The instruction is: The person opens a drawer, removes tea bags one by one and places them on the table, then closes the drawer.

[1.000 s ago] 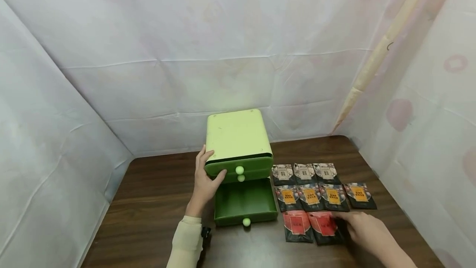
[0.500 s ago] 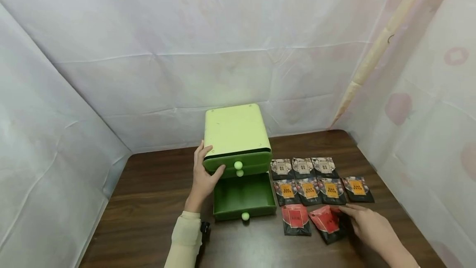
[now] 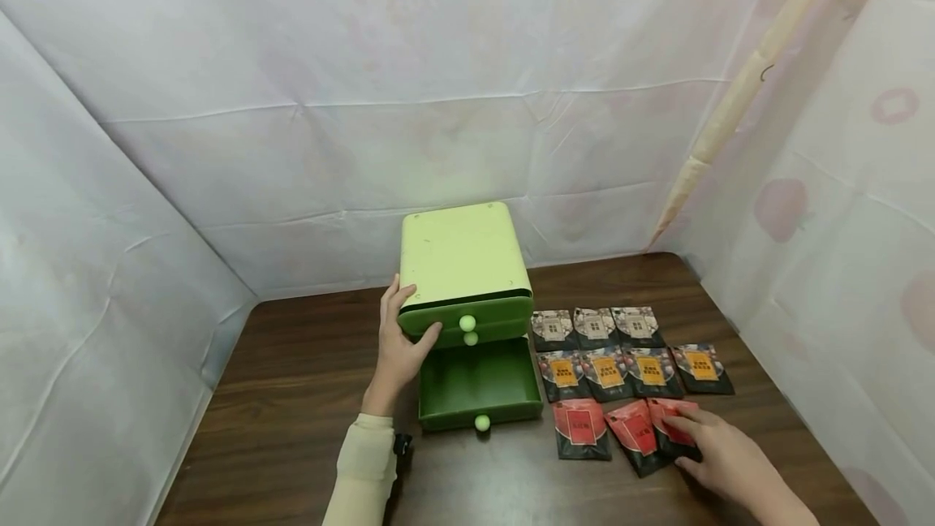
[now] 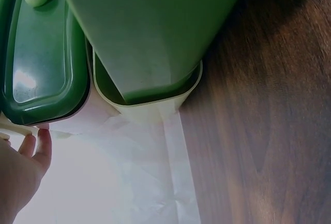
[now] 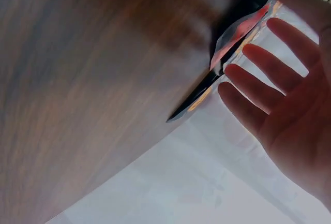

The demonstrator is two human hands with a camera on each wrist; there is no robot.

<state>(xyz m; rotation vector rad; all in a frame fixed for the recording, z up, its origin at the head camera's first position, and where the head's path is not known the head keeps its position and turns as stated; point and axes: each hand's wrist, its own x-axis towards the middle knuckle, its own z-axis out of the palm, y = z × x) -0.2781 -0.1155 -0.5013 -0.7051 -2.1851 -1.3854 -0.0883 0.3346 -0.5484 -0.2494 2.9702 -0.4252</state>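
My left hand (image 3: 398, 357) grips the left front corner of a small two-tone green drawer cabinet (image 3: 463, 254), thumb on the front and fingers along the side. Its bottom drawer (image 3: 478, 384) is pulled out and bare inside. The upper drawers are in, each with a round pale knob. On the right, my right hand (image 3: 723, 446) rests with its fingertips on the rightmost red-and-black packet (image 3: 660, 411). That packet overlaps a tilted red packet (image 3: 634, 431); another red packet (image 3: 581, 428) lies apart to the left. In the right wrist view the fingers are straight and spread.
Behind the red packets lie a row of orange-labelled packets (image 3: 608, 373) and a row of pale-labelled packets (image 3: 595, 329), all on the dark wooden table (image 3: 307, 380). White patterned sheeting (image 3: 438, 153) encloses the back and sides.
My right hand has spread the red packets: one has slid out to the right from the tilted one, so three now show. The left hand has stayed on the cabinet.
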